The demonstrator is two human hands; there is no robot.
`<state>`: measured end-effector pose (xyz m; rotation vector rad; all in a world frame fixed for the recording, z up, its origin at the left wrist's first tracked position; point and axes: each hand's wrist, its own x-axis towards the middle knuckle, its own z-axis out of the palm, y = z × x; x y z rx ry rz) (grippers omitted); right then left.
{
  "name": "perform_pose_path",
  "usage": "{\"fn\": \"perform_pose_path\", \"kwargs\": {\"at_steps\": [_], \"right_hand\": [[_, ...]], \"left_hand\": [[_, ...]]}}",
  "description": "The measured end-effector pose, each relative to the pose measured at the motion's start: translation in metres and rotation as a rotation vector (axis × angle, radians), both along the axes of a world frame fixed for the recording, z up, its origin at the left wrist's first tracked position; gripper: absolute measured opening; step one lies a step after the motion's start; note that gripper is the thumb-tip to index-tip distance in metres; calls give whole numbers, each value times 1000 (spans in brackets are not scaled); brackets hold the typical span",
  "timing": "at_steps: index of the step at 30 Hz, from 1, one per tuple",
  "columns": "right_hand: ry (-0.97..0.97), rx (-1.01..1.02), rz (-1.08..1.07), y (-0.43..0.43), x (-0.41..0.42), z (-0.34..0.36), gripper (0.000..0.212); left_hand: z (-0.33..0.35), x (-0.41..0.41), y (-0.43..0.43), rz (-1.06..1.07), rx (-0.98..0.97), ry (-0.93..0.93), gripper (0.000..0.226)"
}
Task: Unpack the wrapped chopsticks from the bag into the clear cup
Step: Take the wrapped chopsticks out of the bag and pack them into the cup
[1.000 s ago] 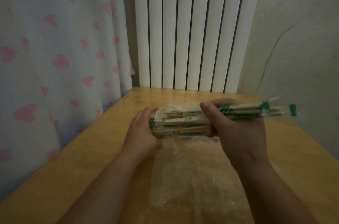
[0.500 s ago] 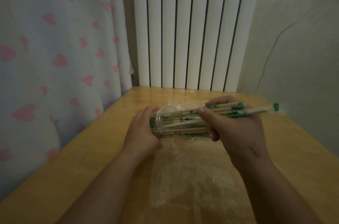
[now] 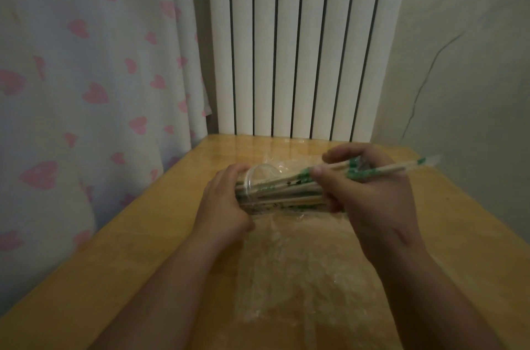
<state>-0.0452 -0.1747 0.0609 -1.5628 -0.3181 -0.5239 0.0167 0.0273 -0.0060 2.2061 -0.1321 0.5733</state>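
The clear cup [image 3: 259, 175] lies tipped on its side above the table, with my left hand [image 3: 222, 206] wrapped around its base end. A bundle of wrapped chopsticks [image 3: 282, 193], pale wood in clear sleeves with green print, reaches into the cup's mouth. My right hand [image 3: 370, 200] grips the bundle's right part, and thumb and forefinger pinch a wrapped pair [image 3: 401, 169] that sticks out to the right. The clear bag [image 3: 295, 278] lies flat and crumpled on the table below my hands.
The wooden table [image 3: 143, 249] stands in a corner. A white radiator [image 3: 298, 43] rises behind its far edge, a curtain with pink hearts [image 3: 86, 77] hangs along its left side, and a pale wall [image 3: 470, 77] is at the right.
My right hand has slid left along the chopsticks, pushing them further into the cup. Less of the bundle now sticks out to the right. My left hand has stayed on the cup.
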Motion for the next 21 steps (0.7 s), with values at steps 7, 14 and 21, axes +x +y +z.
{"fn": "perform_pose_path", "kwargs": {"at_steps": [7, 14, 21], "right_hand": [[-20, 146, -119, 5, -1, 0, 10], [-202, -81, -333, 9, 5, -10, 23], [-159, -418, -296, 19, 8, -16, 42]], "left_hand": [[0, 1, 0, 9, -2, 7, 99], [2, 0, 1, 26, -49, 9, 100], [3, 2, 0, 51, -51, 12, 102]]}}
